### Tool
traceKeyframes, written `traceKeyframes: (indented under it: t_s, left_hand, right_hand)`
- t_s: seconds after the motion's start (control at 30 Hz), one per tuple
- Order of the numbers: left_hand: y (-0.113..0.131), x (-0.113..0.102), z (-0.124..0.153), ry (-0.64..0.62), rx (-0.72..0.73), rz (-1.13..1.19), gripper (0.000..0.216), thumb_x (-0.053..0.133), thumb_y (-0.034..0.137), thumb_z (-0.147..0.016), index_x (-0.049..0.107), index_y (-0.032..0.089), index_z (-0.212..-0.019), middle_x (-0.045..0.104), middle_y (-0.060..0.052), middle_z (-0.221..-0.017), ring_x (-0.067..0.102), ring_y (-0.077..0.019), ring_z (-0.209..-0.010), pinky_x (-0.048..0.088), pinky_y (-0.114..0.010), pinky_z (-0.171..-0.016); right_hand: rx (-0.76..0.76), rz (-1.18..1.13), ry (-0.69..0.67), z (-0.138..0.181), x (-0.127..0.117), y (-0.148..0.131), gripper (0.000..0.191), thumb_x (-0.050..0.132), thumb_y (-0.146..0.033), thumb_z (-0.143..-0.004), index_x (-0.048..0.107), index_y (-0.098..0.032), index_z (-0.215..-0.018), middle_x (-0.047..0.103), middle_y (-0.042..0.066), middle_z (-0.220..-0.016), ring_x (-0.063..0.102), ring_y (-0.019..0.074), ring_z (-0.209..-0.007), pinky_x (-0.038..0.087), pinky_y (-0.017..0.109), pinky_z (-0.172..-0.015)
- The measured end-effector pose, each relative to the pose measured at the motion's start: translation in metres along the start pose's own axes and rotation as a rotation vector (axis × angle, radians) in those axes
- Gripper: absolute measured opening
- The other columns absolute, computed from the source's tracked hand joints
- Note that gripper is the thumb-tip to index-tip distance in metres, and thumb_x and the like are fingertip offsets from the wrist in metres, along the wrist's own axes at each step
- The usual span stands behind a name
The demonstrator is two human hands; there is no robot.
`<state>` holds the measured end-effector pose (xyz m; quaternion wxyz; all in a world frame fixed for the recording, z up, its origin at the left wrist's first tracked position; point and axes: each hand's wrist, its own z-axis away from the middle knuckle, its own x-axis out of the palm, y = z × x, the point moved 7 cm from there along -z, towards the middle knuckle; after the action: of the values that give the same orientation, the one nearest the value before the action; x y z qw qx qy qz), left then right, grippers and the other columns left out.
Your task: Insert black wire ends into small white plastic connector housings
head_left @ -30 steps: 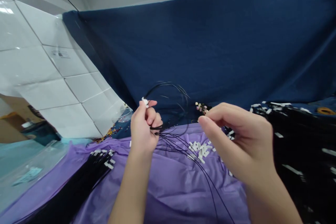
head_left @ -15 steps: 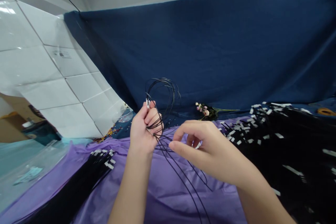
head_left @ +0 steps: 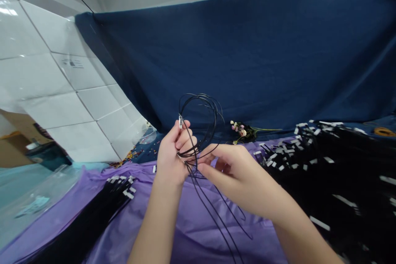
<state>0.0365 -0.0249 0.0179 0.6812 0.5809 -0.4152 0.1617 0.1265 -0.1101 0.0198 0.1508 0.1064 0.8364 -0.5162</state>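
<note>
My left hand (head_left: 173, 159) is closed around several thin black cords (head_left: 215, 123), which rise in a loose loop above the fist. A small white tag with a dark mark (head_left: 181, 121) sticks up between its thumb and forefinger. Loose cord ends hang below over the purple sheet (head_left: 192, 222). Right beside the fist, my right hand (head_left: 241, 173) has thumb and forefinger pinched together at the cords; its other fingers are curled and partly hidden.
A large heap of black cords with white tags (head_left: 346, 173) lies to the right, and a tagged bundle (head_left: 83, 222) at the lower left. Artificial flowers (head_left: 243, 132) lie in front of a blue cloth (head_left: 247, 57). White boxes (head_left: 58, 90) are stacked at left.
My left hand has shifted slightly right with the cords, and the loop has moved with it. My right fingers have closed in on the cords beside the fist.
</note>
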Motion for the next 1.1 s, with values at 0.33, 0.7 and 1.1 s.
traceKeyframes:
  t_s: [0.33,0.7,1.1]
  left_hand:
    - [-0.007,0.001,0.002,-0.075,-0.093,0.070,0.047,0.026,0.024,-0.105,0.056,0.011,-0.072,0.031,0.007,-0.038,0.034,-0.0033,-0.026,0.009,-0.013,-0.026]
    - [-0.011,0.003,0.003,-0.209,-0.173,0.214,0.035,0.031,0.021,-0.104,0.056,0.009,-0.083,0.040,0.007,-0.041,0.043,-0.0026,-0.030,0.018,-0.010,-0.027]
    - [-0.007,-0.001,0.000,-0.261,-0.178,0.282,0.036,0.028,0.022,-0.105,0.055,0.012,-0.084,0.039,0.007,-0.044,0.041,-0.0041,-0.033,0.021,-0.013,-0.029]
  right_hand:
    - [0.129,-0.281,-0.191,-0.001,0.014,0.011,0.014,0.055,-0.021,-0.092,0.062,-0.016,-0.081,0.050,-0.005,-0.069,0.037,0.0052,-0.057,0.032,0.019,-0.050]
    - [0.098,-0.199,-0.128,-0.007,0.011,0.014,0.020,0.054,-0.026,-0.093,0.063,-0.016,-0.080,0.053,-0.004,-0.067,0.041,0.0074,-0.058,0.033,0.022,-0.053]
    - [0.247,0.596,0.076,-0.007,-0.007,0.024,0.043,0.046,-0.059,-0.096,0.066,-0.022,-0.093,0.067,0.003,-0.075,0.060,0.0180,-0.068,0.030,0.028,-0.058]
